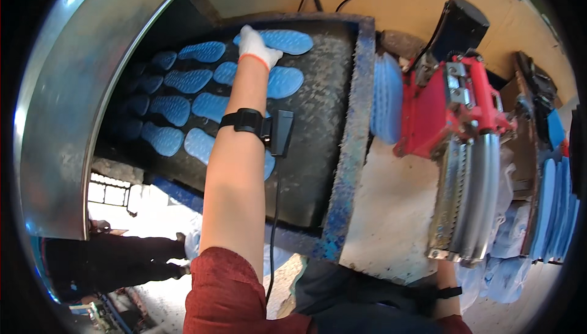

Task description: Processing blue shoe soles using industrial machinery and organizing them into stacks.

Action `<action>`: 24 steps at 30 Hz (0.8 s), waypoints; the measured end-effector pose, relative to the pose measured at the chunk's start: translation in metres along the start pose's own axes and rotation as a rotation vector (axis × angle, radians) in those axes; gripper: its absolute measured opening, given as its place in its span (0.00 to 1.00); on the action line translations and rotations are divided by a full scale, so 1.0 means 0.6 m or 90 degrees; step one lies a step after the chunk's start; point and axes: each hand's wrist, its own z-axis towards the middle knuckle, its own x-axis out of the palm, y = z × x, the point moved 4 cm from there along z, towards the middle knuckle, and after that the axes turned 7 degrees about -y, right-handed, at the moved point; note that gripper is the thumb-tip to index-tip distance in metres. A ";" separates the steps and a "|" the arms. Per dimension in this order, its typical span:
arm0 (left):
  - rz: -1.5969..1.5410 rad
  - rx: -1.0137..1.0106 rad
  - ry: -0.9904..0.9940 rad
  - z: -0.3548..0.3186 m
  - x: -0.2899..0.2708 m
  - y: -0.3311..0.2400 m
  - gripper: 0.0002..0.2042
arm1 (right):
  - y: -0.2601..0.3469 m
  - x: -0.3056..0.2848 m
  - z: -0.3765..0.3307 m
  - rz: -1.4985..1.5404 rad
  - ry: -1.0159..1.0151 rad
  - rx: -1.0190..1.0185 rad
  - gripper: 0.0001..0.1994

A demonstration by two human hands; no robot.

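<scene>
My left hand (257,46), in a white glove with an orange cuff, reaches far out and lies flat on the left end of a blue shoe insole (287,41) on a dark conveyor belt (318,126). Several more blue insoles (186,80) lie in rows on the belt to its left and below it. A black band with a small black box (263,127) is strapped around that forearm. My right forearm (446,276) rises from the lower edge and disappears behind a red and metal machine (461,150); the right hand itself is hidden.
A curved sheet-metal hood (73,120) covers the belt's left part. The belt's blue frame (351,144) runs along its right side, with a stack of blue insoles (385,98) beside it. More blue stacks (550,205) stand far right. Another person in dark clothes (122,260) is at the lower left.
</scene>
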 end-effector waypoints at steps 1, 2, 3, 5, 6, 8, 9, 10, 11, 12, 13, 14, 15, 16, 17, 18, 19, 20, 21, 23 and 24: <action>0.258 0.142 -0.017 -0.008 -0.030 -0.040 0.32 | 0.013 0.005 0.004 0.010 0.005 -0.015 0.24; 0.289 0.212 0.058 0.020 -0.066 -0.075 0.33 | 0.031 0.012 0.010 0.027 0.011 -0.033 0.24; 0.335 0.289 0.119 0.034 -0.128 -0.135 0.34 | 0.061 0.028 0.020 0.061 0.020 -0.063 0.24; -0.055 0.059 0.212 -0.169 0.011 -0.036 0.34 | -0.010 -0.002 0.013 -0.016 0.008 0.010 0.24; 0.003 0.126 0.214 -0.223 -0.006 -0.044 0.32 | -0.006 0.004 0.014 -0.012 0.011 0.004 0.24; 0.149 0.289 0.219 -0.346 -0.046 -0.046 0.25 | 0.007 0.015 0.020 0.003 0.015 -0.014 0.24; 0.198 0.342 0.214 -0.404 -0.069 -0.033 0.16 | 0.010 0.016 0.021 0.003 0.015 -0.019 0.24; 0.304 0.357 0.181 -0.455 -0.093 -0.009 0.12 | 0.009 0.021 0.017 0.005 0.017 -0.027 0.24; 0.329 0.297 0.137 -0.498 -0.108 0.027 0.12 | 0.003 0.025 0.019 -0.001 0.020 -0.026 0.24; 0.372 0.294 0.148 -0.524 -0.128 0.058 0.14 | 0.011 0.020 0.019 -0.001 0.014 -0.025 0.24; 0.394 0.284 0.165 -0.548 -0.146 0.087 0.16 | 0.018 0.030 0.026 0.009 0.020 -0.038 0.24; 0.429 0.308 0.197 -0.565 -0.154 0.114 0.17 | 0.023 0.033 0.030 0.015 0.022 -0.042 0.24; 0.419 0.298 0.199 -0.579 -0.155 0.139 0.16 | 0.022 0.026 0.035 0.015 0.021 -0.042 0.23; 0.439 0.351 0.204 -0.578 -0.155 0.160 0.15 | 0.012 0.005 0.034 0.001 0.012 -0.029 0.23; 0.476 0.411 0.201 -0.589 -0.147 0.175 0.15 | -0.006 0.053 0.040 0.079 -0.057 -0.108 0.23; 0.539 0.418 0.168 -0.599 -0.126 0.182 0.15 | -0.069 0.086 0.051 0.108 -0.145 -0.160 0.23; 0.609 0.427 0.130 -0.597 -0.128 0.180 0.16 | -0.047 0.099 0.050 0.171 -0.161 -0.119 0.24; 0.533 0.465 0.168 -0.588 -0.140 0.177 0.18 | -0.022 0.110 0.052 0.162 -0.134 -0.055 0.19; 0.463 0.342 0.201 -0.591 -0.122 0.186 0.19 | -0.033 0.140 0.086 0.151 -0.108 -0.121 0.17; 0.317 0.212 0.134 -0.568 -0.162 0.192 0.23 | 0.048 0.011 0.036 0.542 -0.068 -0.063 0.17; 0.315 0.264 0.096 -0.583 -0.155 0.181 0.26 | 0.044 -0.013 0.014 0.536 -0.105 -0.090 0.18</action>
